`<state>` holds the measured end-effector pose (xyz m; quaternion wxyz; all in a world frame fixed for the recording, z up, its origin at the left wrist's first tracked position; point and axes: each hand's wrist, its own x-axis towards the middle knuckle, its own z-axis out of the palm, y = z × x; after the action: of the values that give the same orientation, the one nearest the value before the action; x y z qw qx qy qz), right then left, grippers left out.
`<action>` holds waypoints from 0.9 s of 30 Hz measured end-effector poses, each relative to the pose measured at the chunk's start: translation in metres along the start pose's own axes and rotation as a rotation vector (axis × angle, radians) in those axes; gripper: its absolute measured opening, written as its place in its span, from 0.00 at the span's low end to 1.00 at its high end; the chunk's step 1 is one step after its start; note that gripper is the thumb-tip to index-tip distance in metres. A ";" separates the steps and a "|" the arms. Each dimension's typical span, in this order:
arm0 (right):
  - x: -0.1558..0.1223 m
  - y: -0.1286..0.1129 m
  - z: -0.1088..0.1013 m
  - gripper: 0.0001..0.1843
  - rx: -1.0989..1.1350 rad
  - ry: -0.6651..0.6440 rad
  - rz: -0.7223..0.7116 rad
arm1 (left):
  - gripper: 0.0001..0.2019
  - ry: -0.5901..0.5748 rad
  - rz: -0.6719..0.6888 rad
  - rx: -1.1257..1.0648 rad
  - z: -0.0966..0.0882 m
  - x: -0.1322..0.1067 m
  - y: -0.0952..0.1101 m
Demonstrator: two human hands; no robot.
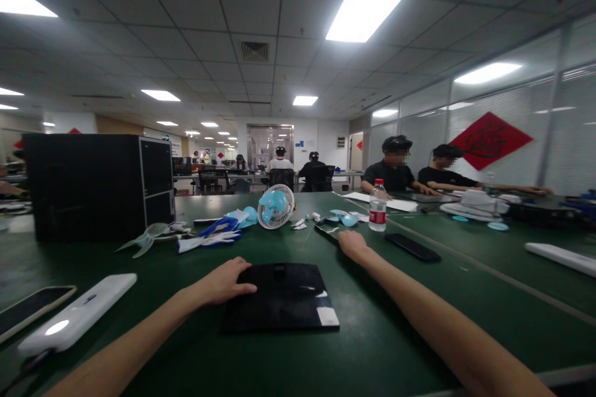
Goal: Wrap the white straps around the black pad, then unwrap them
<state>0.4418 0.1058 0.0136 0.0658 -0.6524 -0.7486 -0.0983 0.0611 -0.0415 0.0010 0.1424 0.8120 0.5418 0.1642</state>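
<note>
A flat black square panel (284,298) with a small white label at its near right corner lies on the green table (382,329) in front of me. My left hand (228,280) rests palm down on the panel's left far edge, fingers curled over it. My right hand (352,244) reaches further out, closed around the near end of a thin dark tool (326,232) whose exact kind I cannot make out. Beyond it stand a small light-blue desk fan (275,206) and loose blue fan parts (344,218).
A black computer case (97,185) stands at the left. White and blue gloves (209,239), a water bottle (377,206), a black phone (412,247), a white power bank (77,313) and another phone (32,307) lie around. Two people sit at the far right, others further back.
</note>
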 end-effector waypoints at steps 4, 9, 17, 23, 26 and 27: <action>0.002 0.003 -0.005 0.16 -0.018 0.031 0.034 | 0.38 0.003 -0.001 0.011 0.001 0.001 -0.002; 0.005 0.017 -0.020 0.18 -0.019 0.119 0.084 | 0.38 -0.004 -0.002 0.015 0.000 0.000 0.000; -0.005 0.035 -0.064 0.18 0.066 0.235 0.075 | 0.40 -0.035 -0.047 0.022 -0.004 -0.005 0.008; -0.033 0.012 -0.082 0.16 0.238 0.304 -0.143 | 0.38 0.007 -0.028 0.024 -0.002 -0.003 0.005; -0.045 -0.006 -0.086 0.16 0.337 0.272 -0.244 | 0.37 0.187 0.017 0.066 -0.004 0.002 0.002; -0.048 -0.012 -0.087 0.16 0.381 0.260 -0.278 | 0.35 0.272 0.027 0.076 -0.006 0.003 0.003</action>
<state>0.4339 0.0374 0.0861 0.2687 -0.5011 -0.8213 -0.0467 0.0621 -0.0394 0.0080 0.0346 0.7943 0.5508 0.2539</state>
